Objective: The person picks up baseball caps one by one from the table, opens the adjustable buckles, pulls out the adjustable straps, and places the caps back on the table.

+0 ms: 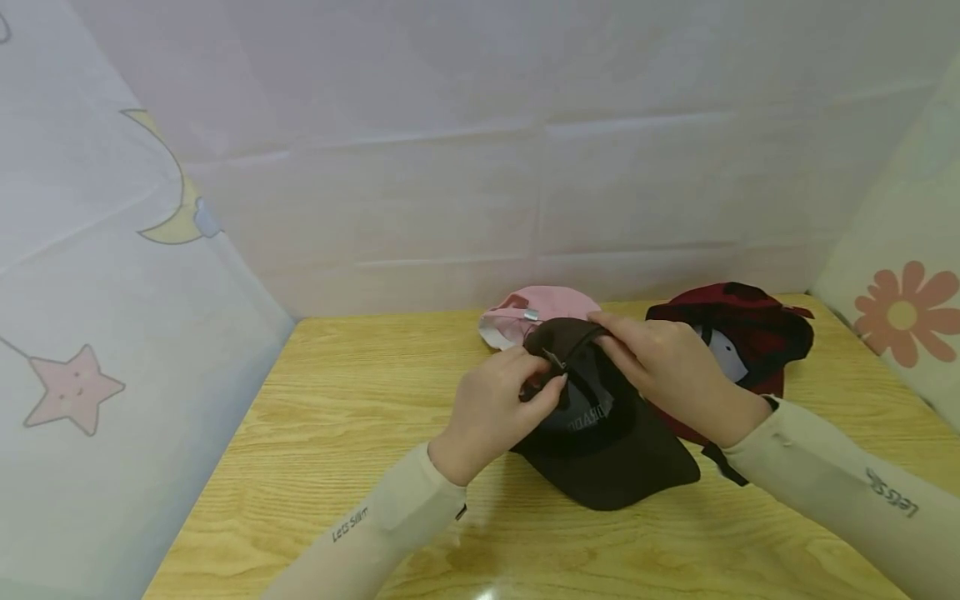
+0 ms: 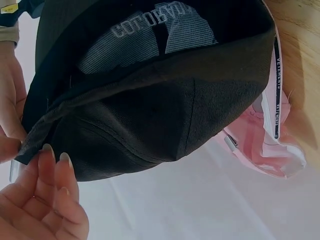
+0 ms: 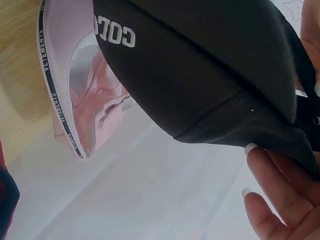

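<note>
A black baseball cap (image 1: 615,475) is held between both hands over the table, its inside turned up toward the head camera and its brim pointing down to the right. My left hand (image 1: 498,408) pinches the strap at the cap's back opening, close to a small metal buckle (image 1: 555,360). In the left wrist view its fingertips (image 2: 47,150) are at the cap's edge. My right hand (image 1: 675,367) grips the back edge of the crown from the other side. White raised letters (image 3: 117,32) show on the cap's front in the right wrist view.
Behind the black cap lies a pink cap (image 1: 551,298), partly covered by it. A dark red cap (image 1: 712,293) with a black strap (image 1: 723,465) rests at the right, partly behind my right forearm. The wooden table (image 1: 322,417) meets a pale cloth backdrop (image 1: 420,208).
</note>
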### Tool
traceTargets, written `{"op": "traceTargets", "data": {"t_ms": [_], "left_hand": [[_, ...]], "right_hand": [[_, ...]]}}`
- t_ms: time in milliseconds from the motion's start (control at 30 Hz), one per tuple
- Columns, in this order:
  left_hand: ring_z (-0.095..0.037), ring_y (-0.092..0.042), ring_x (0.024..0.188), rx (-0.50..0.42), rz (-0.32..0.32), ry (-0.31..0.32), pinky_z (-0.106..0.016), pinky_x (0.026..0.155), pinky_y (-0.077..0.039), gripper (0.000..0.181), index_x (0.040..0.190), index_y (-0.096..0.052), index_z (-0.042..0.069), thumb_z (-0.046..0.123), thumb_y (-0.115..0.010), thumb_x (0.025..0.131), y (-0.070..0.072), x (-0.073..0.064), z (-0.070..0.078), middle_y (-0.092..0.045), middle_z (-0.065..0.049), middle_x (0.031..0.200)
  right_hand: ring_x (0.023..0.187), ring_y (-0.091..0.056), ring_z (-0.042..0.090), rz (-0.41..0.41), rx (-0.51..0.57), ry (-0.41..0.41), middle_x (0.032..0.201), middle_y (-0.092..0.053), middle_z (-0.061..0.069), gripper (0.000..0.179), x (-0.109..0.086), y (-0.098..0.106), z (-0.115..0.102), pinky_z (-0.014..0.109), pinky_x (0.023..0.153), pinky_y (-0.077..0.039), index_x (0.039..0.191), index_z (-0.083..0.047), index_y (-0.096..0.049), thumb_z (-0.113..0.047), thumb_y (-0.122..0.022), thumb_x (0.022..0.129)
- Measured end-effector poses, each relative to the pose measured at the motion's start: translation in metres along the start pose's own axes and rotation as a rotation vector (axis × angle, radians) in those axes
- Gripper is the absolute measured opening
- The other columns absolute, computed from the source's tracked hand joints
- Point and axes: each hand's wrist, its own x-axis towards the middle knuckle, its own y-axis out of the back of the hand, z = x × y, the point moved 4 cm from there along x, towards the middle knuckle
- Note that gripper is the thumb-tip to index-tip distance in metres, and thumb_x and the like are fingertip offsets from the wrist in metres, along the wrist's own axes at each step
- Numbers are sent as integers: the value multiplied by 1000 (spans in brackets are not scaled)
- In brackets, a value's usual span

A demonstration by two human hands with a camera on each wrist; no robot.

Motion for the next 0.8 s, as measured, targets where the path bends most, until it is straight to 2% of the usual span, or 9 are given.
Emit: {"op": "traceTargets", "data": {"t_ms": [267,500,667,800], "left_hand": [[-10,-55,62,65,53,-71,-18,56,-44,5,82,-70,8,10,-71,86,1,1,4,-63,0,74],[-13,-60,65,105,64,-96,-20,59,-49,4,83,-73,6,10,-73,85,4,1,8,-67,-1,76],[-13,-62,66,115,73,-104,-22,59,-50,6,84,-74,6,10,-71,87,7,1,9,-67,-1,77],[-13,-62,67,114,76,-93,-22,59,-50,5,86,-74,6,10,-71,88,9,2,8,-67,-1,78]], "right_hand": [[44,-46,13,-12,-13,-17,64,-60,9,65,0,1,0,29,42,-43,105,9,-66,-42,-26,104],[44,-45,12,-27,-5,-40,65,-60,8,68,0,2,0,29,42,-43,105,7,-67,-46,-25,103],[44,-44,11,-11,16,-21,63,-58,6,60,0,4,-1,26,41,-39,109,5,-66,-42,-29,105],[44,-44,10,-4,34,9,68,-63,8,54,0,5,-1,25,41,-39,112,3,-67,-39,-33,105]]}}
